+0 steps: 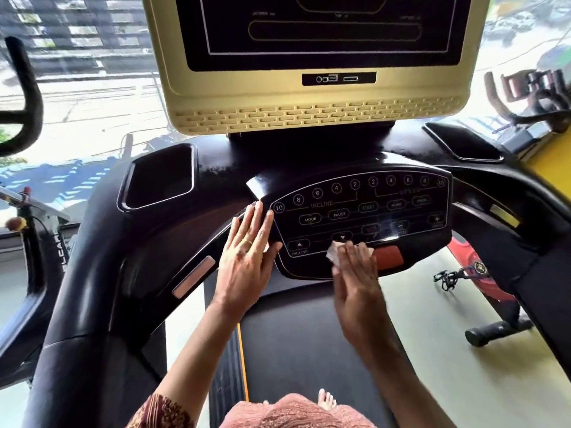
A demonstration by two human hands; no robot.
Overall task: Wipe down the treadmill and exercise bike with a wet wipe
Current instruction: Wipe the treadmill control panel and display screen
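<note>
I stand on a black treadmill whose button panel (364, 208) faces me below a gold-framed screen (318, 97). My right hand (355, 273) presses a white wet wipe (333, 253) flat against the panel's lower edge, near the down-arrow button and left of the red stop button (390, 257). My left hand (247, 254) lies flat with straight fingers on the console just left of the panel, holding nothing. The black belt (296, 350) runs under my arms. A red exercise bike (475, 273) stands on the floor to the right.
A cup recess (160, 177) sits left of the panel and another (463, 143) at the right. The curved side handrails (102, 273) carry metal sensor plates. A black handlebar (24, 97) of another machine is at the far left; windows lie ahead.
</note>
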